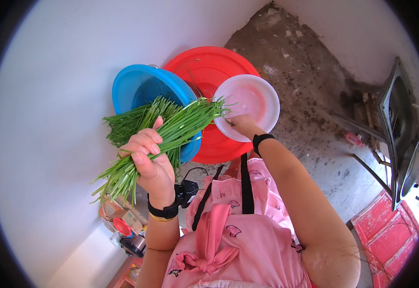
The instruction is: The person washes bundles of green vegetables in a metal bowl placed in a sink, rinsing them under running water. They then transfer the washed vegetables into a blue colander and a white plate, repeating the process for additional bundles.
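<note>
My left hand [144, 154] is closed around a bunch of long green garlic chives [180, 126], raised with the tips pointing right. Their pale cut ends stick out below my fist. Behind the bunch, more chives [134, 124] hang over the rim of a blue plastic colander [144, 75], which is tilted. My right hand [243, 125] reaches down over a white plastic basin [272, 97], near its left side. A small dark green bit shows at those fingertips; whether they pinch it is too small to tell.
Under the colander and basin is a large round red plastic lid or tub [220, 61]. Concrete floor [285, 54] meets white walls. At right stand a metal sink [400, 108] with pipes and a red panel [386, 230]. Boxes and containers [126, 223] sit at lower left.
</note>
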A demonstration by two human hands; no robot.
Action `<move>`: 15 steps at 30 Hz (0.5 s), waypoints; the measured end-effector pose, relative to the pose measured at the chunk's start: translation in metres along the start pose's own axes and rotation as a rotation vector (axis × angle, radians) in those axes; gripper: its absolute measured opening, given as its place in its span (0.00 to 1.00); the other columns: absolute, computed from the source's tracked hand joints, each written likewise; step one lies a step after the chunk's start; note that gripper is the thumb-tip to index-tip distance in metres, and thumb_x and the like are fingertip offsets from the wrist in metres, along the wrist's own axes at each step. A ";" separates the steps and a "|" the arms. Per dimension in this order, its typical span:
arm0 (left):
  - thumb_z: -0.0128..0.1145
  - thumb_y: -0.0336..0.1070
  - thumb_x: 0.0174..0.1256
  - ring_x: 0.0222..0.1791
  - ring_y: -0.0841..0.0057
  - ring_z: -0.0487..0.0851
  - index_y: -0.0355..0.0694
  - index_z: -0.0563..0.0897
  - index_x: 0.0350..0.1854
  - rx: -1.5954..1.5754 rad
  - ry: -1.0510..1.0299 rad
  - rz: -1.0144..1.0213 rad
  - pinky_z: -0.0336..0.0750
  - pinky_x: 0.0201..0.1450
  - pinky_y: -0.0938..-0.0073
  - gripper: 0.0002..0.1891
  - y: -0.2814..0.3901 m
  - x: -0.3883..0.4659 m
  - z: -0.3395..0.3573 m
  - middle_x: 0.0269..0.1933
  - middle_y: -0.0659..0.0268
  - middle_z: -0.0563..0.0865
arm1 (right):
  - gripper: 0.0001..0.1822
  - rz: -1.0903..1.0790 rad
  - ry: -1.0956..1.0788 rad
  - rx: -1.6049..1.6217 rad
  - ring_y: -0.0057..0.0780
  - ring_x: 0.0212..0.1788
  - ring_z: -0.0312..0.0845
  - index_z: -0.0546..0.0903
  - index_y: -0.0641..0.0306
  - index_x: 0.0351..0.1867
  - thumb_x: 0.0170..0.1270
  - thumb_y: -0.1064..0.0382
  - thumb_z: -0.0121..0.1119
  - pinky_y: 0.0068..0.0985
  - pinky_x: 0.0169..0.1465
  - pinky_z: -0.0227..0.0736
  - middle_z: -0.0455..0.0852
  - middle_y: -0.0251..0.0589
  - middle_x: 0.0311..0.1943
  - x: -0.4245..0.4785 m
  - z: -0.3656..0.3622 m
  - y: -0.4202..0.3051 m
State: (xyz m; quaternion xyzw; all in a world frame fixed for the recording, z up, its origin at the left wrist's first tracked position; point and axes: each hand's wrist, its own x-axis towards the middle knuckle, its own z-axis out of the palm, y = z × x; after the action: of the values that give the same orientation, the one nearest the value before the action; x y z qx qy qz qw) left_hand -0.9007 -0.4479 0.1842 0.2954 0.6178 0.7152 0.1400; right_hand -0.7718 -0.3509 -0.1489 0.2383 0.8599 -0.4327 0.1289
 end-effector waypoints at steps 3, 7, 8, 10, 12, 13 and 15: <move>0.46 0.53 0.69 0.34 0.76 0.67 0.48 0.62 0.27 -0.019 -0.006 -0.005 0.63 0.63 0.47 0.17 0.001 0.001 0.003 0.27 0.73 0.65 | 0.12 0.029 -0.080 -0.046 0.44 0.37 0.80 0.80 0.54 0.41 0.57 0.56 0.54 0.39 0.43 0.72 0.84 0.45 0.34 -0.003 -0.007 -0.002; 0.50 0.50 0.67 0.31 0.72 0.69 0.44 0.64 0.28 -0.067 0.040 0.048 0.68 0.57 0.48 0.17 0.000 0.002 0.003 0.25 0.68 0.68 | 0.14 0.176 0.181 0.091 0.49 0.42 0.79 0.72 0.56 0.49 0.63 0.59 0.43 0.40 0.46 0.72 0.82 0.52 0.40 -0.017 -0.039 0.002; 0.51 0.50 0.67 0.31 0.72 0.69 0.44 0.64 0.28 -0.059 0.048 0.049 0.68 0.57 0.48 0.17 0.000 0.002 0.000 0.25 0.68 0.68 | 0.15 0.178 0.333 0.165 0.50 0.43 0.79 0.70 0.57 0.50 0.63 0.60 0.42 0.40 0.48 0.71 0.81 0.55 0.41 -0.029 -0.058 0.003; 0.51 0.50 0.67 0.31 0.72 0.69 0.44 0.64 0.28 -0.056 0.054 0.049 0.68 0.57 0.49 0.17 0.001 0.001 -0.002 0.25 0.68 0.69 | 0.13 0.459 0.476 0.278 0.51 0.44 0.78 0.70 0.56 0.48 0.63 0.60 0.41 0.39 0.50 0.69 0.81 0.57 0.41 -0.050 -0.107 0.000; 0.48 0.52 0.68 0.34 0.75 0.68 0.46 0.63 0.28 -0.033 -0.005 0.020 0.65 0.61 0.48 0.17 0.002 0.003 0.000 0.27 0.71 0.66 | 0.13 0.521 0.547 0.168 0.51 0.44 0.77 0.67 0.61 0.47 0.66 0.59 0.40 0.39 0.45 0.70 0.81 0.56 0.40 -0.065 -0.119 0.043; 0.47 0.53 0.68 0.35 0.77 0.67 0.47 0.63 0.28 -0.021 -0.033 0.005 0.64 0.62 0.48 0.17 0.001 0.003 0.001 0.27 0.72 0.65 | 0.11 0.551 0.564 0.216 0.51 0.45 0.77 0.68 0.61 0.45 0.66 0.59 0.42 0.40 0.45 0.70 0.81 0.56 0.41 -0.073 -0.124 0.050; 0.47 0.52 0.68 0.35 0.77 0.67 0.47 0.63 0.28 -0.045 -0.038 -0.005 0.64 0.62 0.48 0.17 0.001 0.003 0.005 0.27 0.72 0.65 | 0.15 0.595 0.595 0.278 0.50 0.44 0.78 0.69 0.63 0.47 0.65 0.55 0.47 0.40 0.44 0.70 0.81 0.56 0.40 -0.074 -0.111 0.083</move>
State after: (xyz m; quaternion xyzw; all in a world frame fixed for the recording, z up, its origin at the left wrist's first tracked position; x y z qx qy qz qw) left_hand -0.9001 -0.4418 0.1859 0.3043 0.5993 0.7229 0.1602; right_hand -0.6667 -0.2411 -0.1085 0.6046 0.6871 -0.4010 -0.0385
